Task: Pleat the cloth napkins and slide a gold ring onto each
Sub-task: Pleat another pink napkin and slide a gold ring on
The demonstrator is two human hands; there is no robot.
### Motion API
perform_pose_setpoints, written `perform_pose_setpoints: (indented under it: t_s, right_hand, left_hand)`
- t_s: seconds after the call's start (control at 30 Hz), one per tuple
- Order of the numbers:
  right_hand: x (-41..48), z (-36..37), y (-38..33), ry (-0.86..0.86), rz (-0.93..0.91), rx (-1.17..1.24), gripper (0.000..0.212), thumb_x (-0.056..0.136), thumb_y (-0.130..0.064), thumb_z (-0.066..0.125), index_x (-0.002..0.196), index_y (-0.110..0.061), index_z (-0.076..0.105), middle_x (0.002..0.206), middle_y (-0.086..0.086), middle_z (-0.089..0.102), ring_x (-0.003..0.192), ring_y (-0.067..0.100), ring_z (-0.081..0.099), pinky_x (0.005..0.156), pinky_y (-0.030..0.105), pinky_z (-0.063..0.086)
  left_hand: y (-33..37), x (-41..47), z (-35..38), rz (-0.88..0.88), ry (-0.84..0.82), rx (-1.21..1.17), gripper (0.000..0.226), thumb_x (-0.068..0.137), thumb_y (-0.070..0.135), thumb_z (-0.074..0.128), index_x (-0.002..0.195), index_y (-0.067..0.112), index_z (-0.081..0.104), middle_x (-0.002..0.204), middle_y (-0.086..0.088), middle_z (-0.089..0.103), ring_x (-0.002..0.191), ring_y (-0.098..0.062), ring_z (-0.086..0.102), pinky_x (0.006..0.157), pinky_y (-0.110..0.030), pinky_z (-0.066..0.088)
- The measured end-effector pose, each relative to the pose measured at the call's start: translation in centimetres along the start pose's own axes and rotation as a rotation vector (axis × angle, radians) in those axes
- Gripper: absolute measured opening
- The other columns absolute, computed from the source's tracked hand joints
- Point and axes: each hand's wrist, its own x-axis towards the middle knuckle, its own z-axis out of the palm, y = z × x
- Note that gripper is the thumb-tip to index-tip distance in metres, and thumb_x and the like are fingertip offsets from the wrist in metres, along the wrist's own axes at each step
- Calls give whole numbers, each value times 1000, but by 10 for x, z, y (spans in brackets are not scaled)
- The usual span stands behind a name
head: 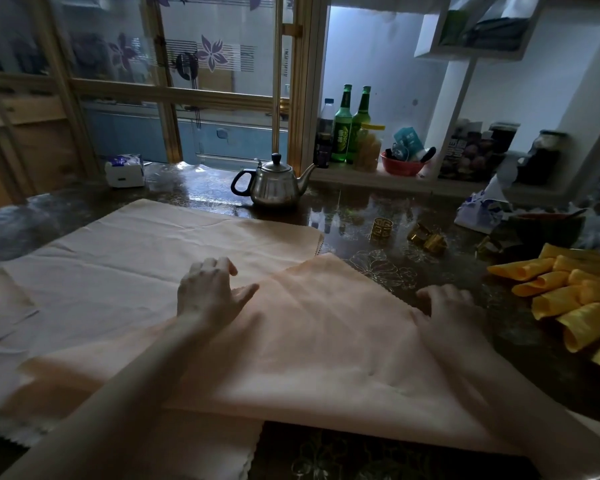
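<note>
A peach cloth napkin (319, 341) lies spread at an angle on top of a paler cream napkin (136, 258) on the dark table. My left hand (208, 292) rests on the cloth at the peach napkin's left edge, fingers loosely bent. At that napkin's right corner, my right hand (447, 306) rests with fingers bent down over the edge. Gold rings lie beyond the napkins: one upright ring (381, 230) and two more gold rings (428, 239) to its right. Pleated yellow napkins (568, 306) are piled at the right.
A steel teapot (276, 183) stands at the back of the table. A tissue pack (124, 169) sits back left. Bottles (350, 124), jars and a red bowl (402, 166) fill the shelf behind. A dark bowl (546, 226) and a crumpled packet (482, 211) are at the right.
</note>
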Motion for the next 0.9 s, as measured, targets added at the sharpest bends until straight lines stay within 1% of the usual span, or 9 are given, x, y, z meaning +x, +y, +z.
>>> perform_pose_setpoints:
  t_s: [0.07,0.13,0.23,0.3,0.43,0.57,0.67,0.73,0.9]
  right_hand:
    - [-15,-3,-19,-70,-118,1,42,98,-48,39,137,-32,43,144,-3,38,131,19,33,105,35,29]
    - [-38,-4,-43,-205,-232,37,52,99,-54,29,146,-32,32,157,-2,22,143,20,17,117,37,15]
    - [-72,-6,-77,-374,-307,108,64,96,-63,18,153,-35,12,162,-7,-7,148,17,-15,119,46,-9]
    - [-85,-1,-89,-393,-330,71,70,94,-67,16,154,-34,4,161,-7,-16,146,17,-23,116,52,-14]
    - [-95,11,-94,-376,-319,-17,72,93,-68,12,154,-34,-5,161,-5,-19,146,17,-22,115,56,-13]
    - [-98,16,-94,-319,-320,1,69,94,-66,11,154,-35,-2,162,-7,-14,147,15,-18,116,55,-11]
    - [-98,17,-93,-310,-318,6,67,94,-65,11,154,-36,-1,162,-7,-14,147,14,-17,116,54,-12]
    - [-98,16,-93,-313,-316,-2,67,94,-65,10,154,-36,-2,162,-7,-15,147,14,-17,116,54,-12]
    - [-97,19,-94,-314,-320,-7,67,95,-65,10,154,-36,-1,162,-7,-14,148,14,-16,116,55,-11]
  left_hand:
    - [-4,-12,-8,126,-40,-14,45,87,52,59,119,20,61,125,-6,59,118,-26,53,96,-36,41]
    - [-11,-31,-19,194,-170,-7,55,90,58,42,130,22,56,142,-3,50,132,-22,44,107,-33,34]
    - [-17,-56,-32,195,-389,56,88,74,68,8,148,26,34,160,1,20,148,-13,12,118,-32,12]
    - [-22,-68,-31,167,-438,89,89,74,65,3,153,28,18,163,2,5,149,-11,0,119,-32,4]
    - [-27,-82,-22,156,-423,99,106,61,72,-13,155,27,7,163,1,-4,149,-10,-7,119,-33,-2]
    - [-30,-84,-19,163,-383,83,113,58,78,-16,155,26,9,163,1,-1,149,-9,-6,119,-33,-1]
    - [-48,-87,-27,178,-389,92,132,46,89,-31,155,27,10,163,2,0,148,-8,-5,119,-31,0]
    - [-75,-87,-35,154,-398,158,127,49,87,-29,155,26,6,162,3,-4,148,-7,-7,120,-31,-1]
    - [-122,-84,-52,1,-458,204,91,79,76,-8,154,24,-2,162,0,-10,147,-8,-12,119,-33,-5]
